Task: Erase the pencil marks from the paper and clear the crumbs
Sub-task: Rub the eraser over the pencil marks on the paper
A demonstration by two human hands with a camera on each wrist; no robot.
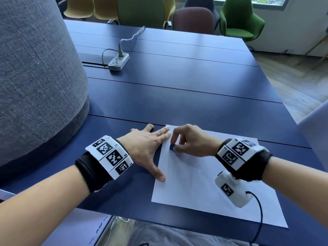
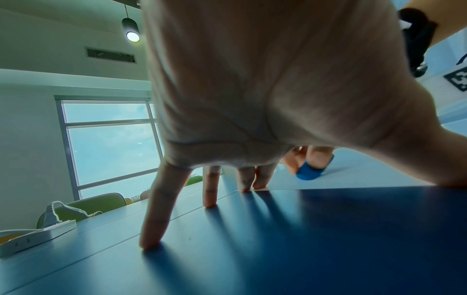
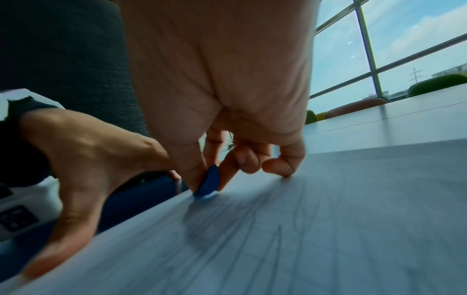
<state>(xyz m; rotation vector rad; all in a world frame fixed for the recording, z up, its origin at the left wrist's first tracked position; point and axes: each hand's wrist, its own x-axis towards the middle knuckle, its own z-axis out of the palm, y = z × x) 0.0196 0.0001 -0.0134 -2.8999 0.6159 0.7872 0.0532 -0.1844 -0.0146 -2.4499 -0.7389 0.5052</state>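
Right hand [image 1: 191,141]: thumb and forefinger pinch blue eraser [image 1: 171,147], pressed onto paper [image 1: 204,189]. Left hand [image 1: 149,148], beside that pinch: fingers spread flat, pinning paper's edge to table [image 1: 177,89].

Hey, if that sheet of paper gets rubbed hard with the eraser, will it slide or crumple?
Probably it would slide: the paper lies flat and thin on a smooth table. The left hand pins its edge, likely for that reason. It looks floppy, so hard strokes of the eraser near the edge might wrinkle it.
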